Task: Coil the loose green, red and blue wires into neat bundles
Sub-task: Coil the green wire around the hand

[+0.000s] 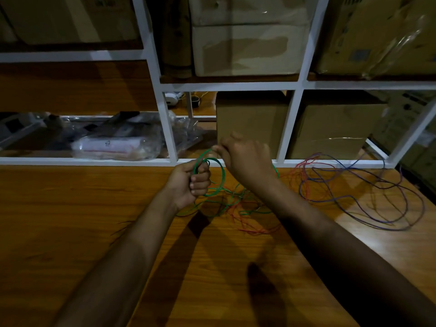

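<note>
Above the wooden table [70,232], the left hand [188,182] was fisted around loops of the green wire [220,182], the right hand [245,159] pinched a strand of it, while the red wire [250,226] and blue wire [368,208] lay loose alongside.

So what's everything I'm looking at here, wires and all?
green wire: one, green, part looped in both hands, rest loose on the table
red wire: one tangle, red, on the table under the right forearm
blue wire: one tangle, blue-purple, table's right side
table: one, brown wood
shelf frame: one, white, behind the table
cardboard boxes: several, brown, on the shelves
plastic bags: clear, lower left shelf
left hand: fist grip on the green loops
right hand: pinching the green wire
</note>
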